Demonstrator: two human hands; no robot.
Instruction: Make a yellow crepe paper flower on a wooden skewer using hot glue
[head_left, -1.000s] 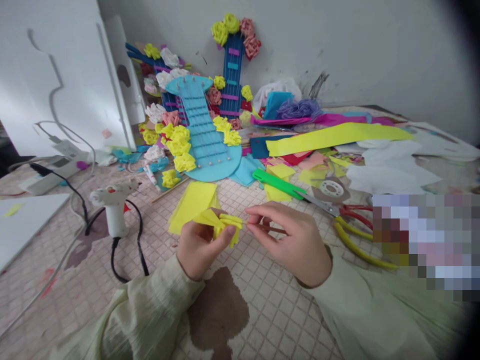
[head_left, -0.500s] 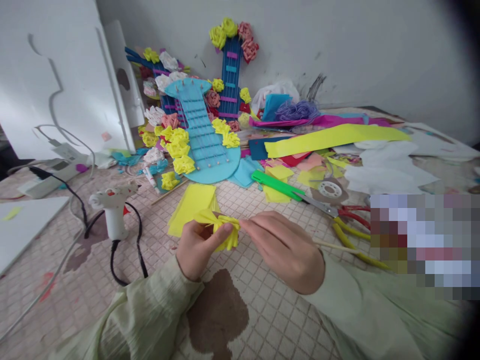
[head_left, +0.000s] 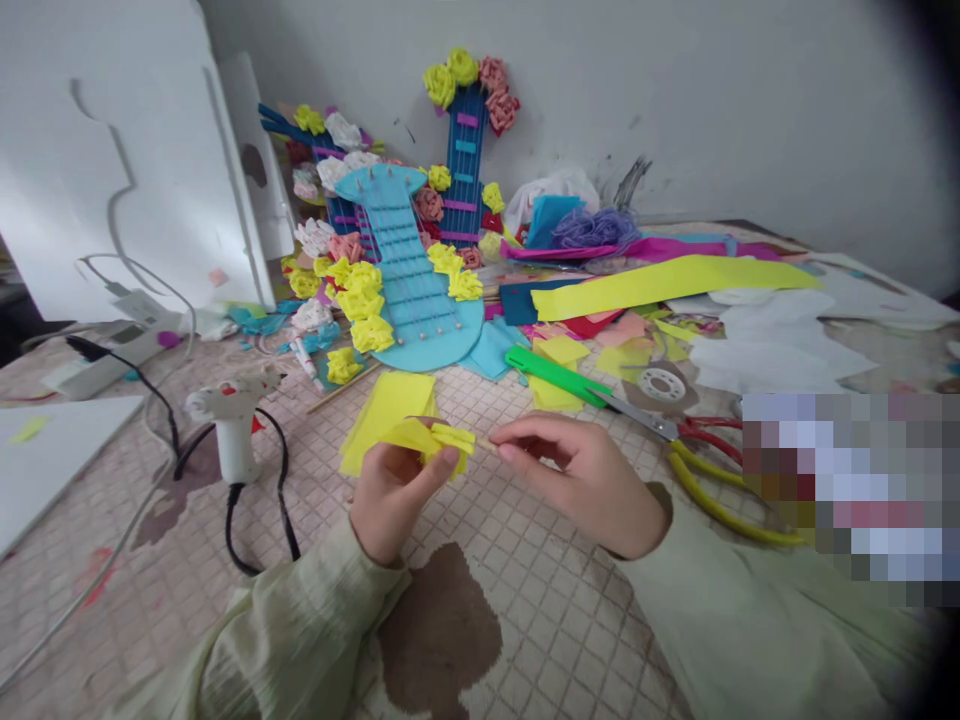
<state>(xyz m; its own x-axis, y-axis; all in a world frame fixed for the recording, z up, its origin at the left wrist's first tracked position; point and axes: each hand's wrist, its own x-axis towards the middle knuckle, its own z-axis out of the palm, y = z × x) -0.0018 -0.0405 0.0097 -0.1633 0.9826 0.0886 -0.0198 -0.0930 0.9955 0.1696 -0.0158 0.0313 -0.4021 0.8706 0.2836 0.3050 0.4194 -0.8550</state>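
Observation:
Pinched between the thumb and fingers of my left hand (head_left: 397, 490) is a piece of yellow crepe paper (head_left: 454, 437), its near end folded into narrow rolls. My right hand (head_left: 581, 480) is closed in a pinch on a thin wooden stick (head_left: 488, 443). Only the stick's tip shows, pointing at the paper with a small gap between; the rest is hidden by the hand. Behind my left hand lies a stack of yellow paper sheets (head_left: 390, 405). Farther back stands a light-blue guitar-shaped piece (head_left: 424, 290) trimmed with yellow paper flowers (head_left: 360, 292).
A white glue gun (head_left: 234, 435) with a black cable stands at left. To the right lie a green cutter (head_left: 551, 375), scissors (head_left: 645, 417), yellow-handled pliers (head_left: 720, 515) and a tape roll (head_left: 661, 382). A long yellow paper strip (head_left: 675, 285) lies behind.
My right hand has moved slightly right, away from the yellow paper, bringing the stick's tip into sight. The paper in my left hand has turned to show its rolled edge.

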